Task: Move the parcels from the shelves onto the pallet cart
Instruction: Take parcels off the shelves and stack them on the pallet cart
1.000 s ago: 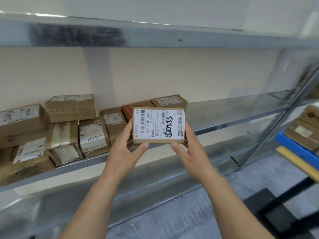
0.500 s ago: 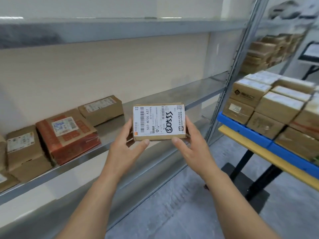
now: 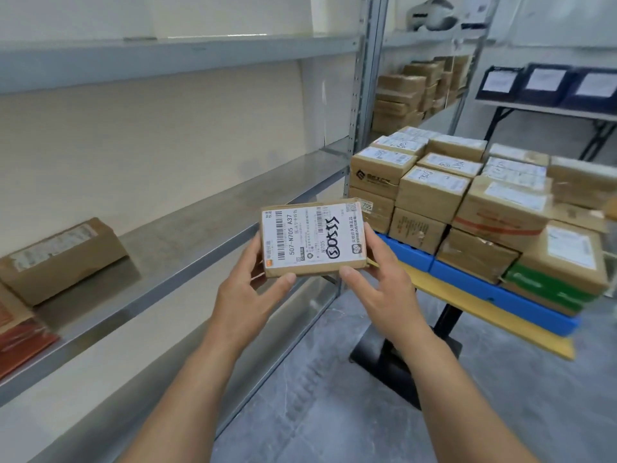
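A small flat cardboard parcel (image 3: 312, 238) with a white barcode label is held up in front of me. My left hand (image 3: 248, 289) grips its left end and my right hand (image 3: 384, 289) grips its right end, thumbs on the near edge. To the right stands the pallet cart (image 3: 494, 295), a blue pallet on a yellow deck, stacked with several brown parcels (image 3: 467, 195). On the metal shelf (image 3: 200, 235) at the left lie a brown parcel (image 3: 63, 259) and a red one (image 3: 20, 332), cut off by the frame edge.
A shelf upright (image 3: 362, 95) stands between the shelf bay and the cart. Behind it another rack holds several boxes (image 3: 414, 91). Dark bins with labels (image 3: 547, 81) sit on a table at the far right. The cart's black base (image 3: 400, 362) rests on the grey floor.
The view has swung to the right with the parcel held in both hands. The shelf parcels have slid out to the left and the loaded pallet cart has come into view.
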A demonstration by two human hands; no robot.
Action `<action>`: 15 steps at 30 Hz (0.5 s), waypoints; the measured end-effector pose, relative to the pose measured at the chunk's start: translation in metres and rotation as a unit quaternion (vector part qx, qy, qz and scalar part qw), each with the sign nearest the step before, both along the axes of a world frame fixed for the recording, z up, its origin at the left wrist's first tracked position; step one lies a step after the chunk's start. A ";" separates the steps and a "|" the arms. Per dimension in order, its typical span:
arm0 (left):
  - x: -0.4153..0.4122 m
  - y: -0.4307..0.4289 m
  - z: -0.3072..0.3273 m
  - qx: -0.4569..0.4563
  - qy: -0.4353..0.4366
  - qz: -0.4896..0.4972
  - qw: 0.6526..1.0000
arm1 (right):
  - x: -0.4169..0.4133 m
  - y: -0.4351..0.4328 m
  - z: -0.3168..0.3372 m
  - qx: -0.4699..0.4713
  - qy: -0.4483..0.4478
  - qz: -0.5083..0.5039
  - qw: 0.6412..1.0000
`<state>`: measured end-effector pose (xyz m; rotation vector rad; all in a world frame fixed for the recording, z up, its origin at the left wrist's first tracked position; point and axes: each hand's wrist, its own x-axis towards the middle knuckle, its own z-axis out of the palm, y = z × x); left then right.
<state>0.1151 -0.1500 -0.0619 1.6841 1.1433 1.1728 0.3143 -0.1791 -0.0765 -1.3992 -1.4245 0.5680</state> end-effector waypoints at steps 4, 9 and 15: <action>0.027 0.018 0.000 0.006 0.003 -0.034 0.999 | 0.023 0.004 -0.003 0.011 0.006 -0.043 0.999; 0.070 0.057 0.007 0.010 -0.009 -0.078 0.997 | 0.060 0.023 0.004 0.029 0.016 -0.103 0.994; 0.137 0.120 0.020 0.024 -0.025 -0.140 0.989 | 0.118 0.063 0.025 0.048 0.005 -0.162 0.986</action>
